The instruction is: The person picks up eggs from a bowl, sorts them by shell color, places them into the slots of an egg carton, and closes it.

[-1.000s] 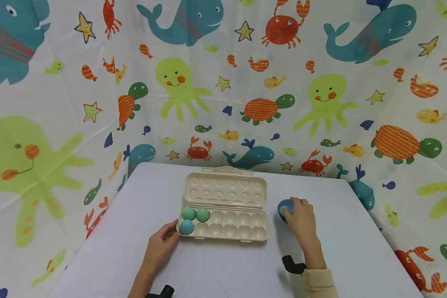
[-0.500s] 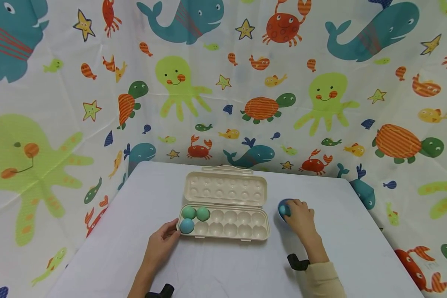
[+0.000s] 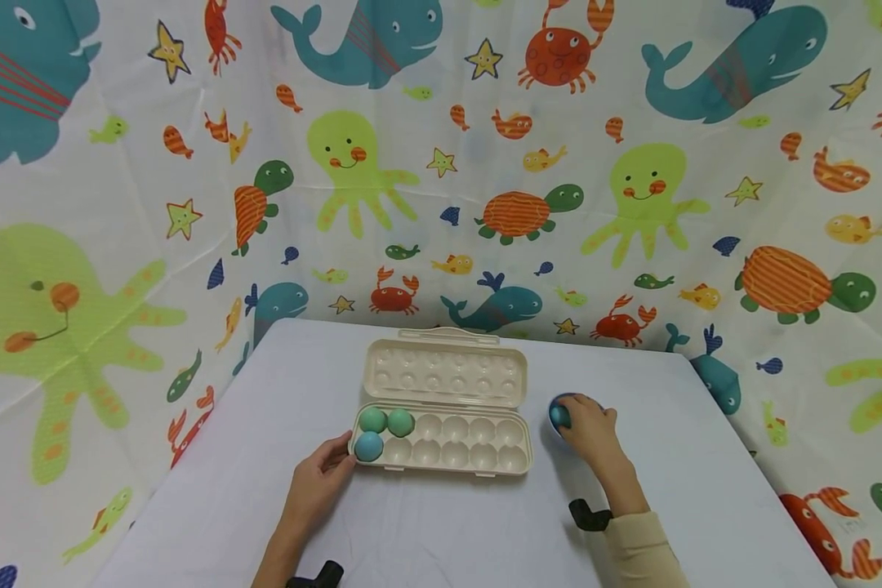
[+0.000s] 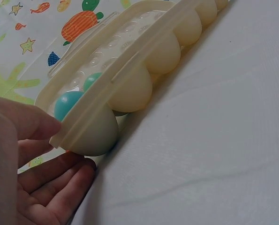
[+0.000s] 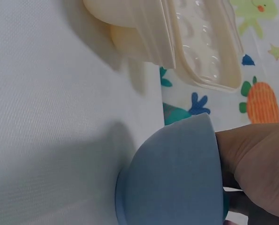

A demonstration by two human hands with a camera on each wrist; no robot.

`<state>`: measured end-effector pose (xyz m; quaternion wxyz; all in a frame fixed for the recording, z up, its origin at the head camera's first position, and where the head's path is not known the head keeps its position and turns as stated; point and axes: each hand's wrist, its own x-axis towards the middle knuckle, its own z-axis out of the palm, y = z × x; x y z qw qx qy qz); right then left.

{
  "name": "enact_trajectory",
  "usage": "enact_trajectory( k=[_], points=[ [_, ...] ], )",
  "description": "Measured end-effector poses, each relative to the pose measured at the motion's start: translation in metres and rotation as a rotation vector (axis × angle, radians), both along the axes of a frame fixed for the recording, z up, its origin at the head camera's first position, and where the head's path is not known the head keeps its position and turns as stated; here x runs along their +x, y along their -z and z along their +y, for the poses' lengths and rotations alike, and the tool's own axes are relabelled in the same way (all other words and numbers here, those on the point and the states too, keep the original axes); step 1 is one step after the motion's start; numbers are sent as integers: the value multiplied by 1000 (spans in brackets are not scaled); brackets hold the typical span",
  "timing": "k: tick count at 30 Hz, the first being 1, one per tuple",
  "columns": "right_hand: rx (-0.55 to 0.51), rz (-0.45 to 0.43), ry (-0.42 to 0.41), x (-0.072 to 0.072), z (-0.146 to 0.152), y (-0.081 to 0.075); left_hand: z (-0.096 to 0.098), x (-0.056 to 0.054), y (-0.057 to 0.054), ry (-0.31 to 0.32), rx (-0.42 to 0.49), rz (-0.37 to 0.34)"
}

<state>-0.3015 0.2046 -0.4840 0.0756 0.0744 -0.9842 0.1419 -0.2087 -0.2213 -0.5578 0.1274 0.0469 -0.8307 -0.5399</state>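
- My right arm (image 3: 621,490) is swinging toward 3 o'clock; I can't tell its fingers' (image 3: 576,403) grip.
- Carton (image 3: 441,441) is lying long-axis 9-to-3, lid (image 3: 445,373) toward 12, left fingers (image 4: 55,171) clamping it.

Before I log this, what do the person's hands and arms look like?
Left hand and right hand are gloveless. The right arm has a beige sleeve; none shows on the left arm. An angular black piece sits beside each.

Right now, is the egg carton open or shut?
Open: the egg carton has its lid folded back, leaving two green balls and a blue ball uncovered in its cups.
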Motion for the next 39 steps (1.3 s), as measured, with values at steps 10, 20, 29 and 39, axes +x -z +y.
enact_trajectory(
  k=[10, 20, 29, 39],
  points=[
    [-37, -2, 13, 0, 4, 4, -1, 0, 2, 5, 14, -32],
    [-103, 49, 48, 4, 0, -6, -1, 0, 0, -1, 0, -42],
    [-189, 228, 81, 8, -14, -15, 0, 0, 0, -1, 8, -35],
    [-270, 308, -4, 15, -52, -28, -1, -1, 1, 5, -5, -45]
  ],
)
